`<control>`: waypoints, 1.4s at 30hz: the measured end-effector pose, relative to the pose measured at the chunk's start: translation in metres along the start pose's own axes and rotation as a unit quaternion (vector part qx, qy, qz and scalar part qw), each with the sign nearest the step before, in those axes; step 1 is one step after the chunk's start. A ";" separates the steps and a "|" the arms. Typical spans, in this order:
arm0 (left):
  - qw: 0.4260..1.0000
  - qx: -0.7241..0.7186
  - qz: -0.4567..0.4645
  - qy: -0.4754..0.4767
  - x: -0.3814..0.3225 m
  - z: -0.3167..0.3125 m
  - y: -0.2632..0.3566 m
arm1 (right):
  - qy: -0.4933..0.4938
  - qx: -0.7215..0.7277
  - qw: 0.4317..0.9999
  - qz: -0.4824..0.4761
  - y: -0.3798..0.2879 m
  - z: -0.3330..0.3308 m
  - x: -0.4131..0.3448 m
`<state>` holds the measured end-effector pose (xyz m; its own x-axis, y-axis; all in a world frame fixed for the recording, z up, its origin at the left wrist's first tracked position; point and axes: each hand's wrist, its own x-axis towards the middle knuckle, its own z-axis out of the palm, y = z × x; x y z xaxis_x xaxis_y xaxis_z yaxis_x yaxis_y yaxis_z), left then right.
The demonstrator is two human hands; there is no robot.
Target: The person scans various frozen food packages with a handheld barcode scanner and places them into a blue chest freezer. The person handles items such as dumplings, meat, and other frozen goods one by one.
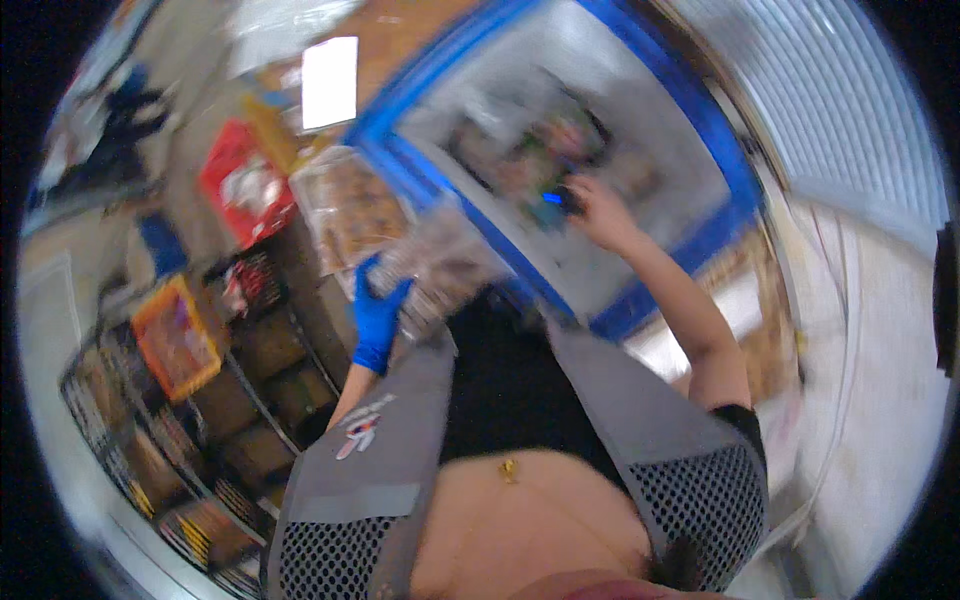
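My left hand [377, 311], in a blue glove, grips the near edge of a clear plastic package [454, 259]; motion blur hides what is inside it. My bare right hand [604, 214] reaches over a large blue-rimmed bin [716, 150] with a grey interior. Its fingers close around a small black device [571, 201] that shows a bright blue patch. Below that hand lies a blurred pile of mixed packaged items [555, 142], partly in a dark-edged container, too smeared to identify.
Left of the bin sits a clear-wrapped tray of brown items [360, 210]. Beyond it are a red crate [247, 184] and a bright white panel [330, 82]. An orange crate [178, 337] rests on a rack of dark crates [262, 405]. Ribbed metal sheeting [832, 97] stands at right.
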<state>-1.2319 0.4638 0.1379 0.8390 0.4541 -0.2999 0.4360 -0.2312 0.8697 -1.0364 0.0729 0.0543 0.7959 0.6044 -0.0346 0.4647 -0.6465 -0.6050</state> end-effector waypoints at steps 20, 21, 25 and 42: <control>0.936 -0.134 -0.227 0.233 -0.119 -0.024 -0.071 | -0.224 -0.089 0.967 0.083 0.152 0.009 -0.005; 0.936 -0.112 -0.234 0.239 -0.124 -0.024 -0.081 | -0.235 -0.082 0.963 0.099 0.129 -0.006 -0.007; 0.869 -0.248 -0.241 0.355 -0.162 -0.043 -0.120 | -0.164 -0.053 0.984 0.048 0.016 -0.024 0.002; 0.604 -0.305 -0.083 0.731 -0.585 -0.276 -0.295 | -0.204 0.439 0.871 -0.082 -0.461 0.073 -0.012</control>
<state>-1.9411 0.5040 0.1652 -0.5795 0.8055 -0.1237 -0.1006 0.0799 0.9917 -1.2880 0.3978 0.2760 0.4592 0.8863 -0.0608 -0.0594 -0.0376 -0.9975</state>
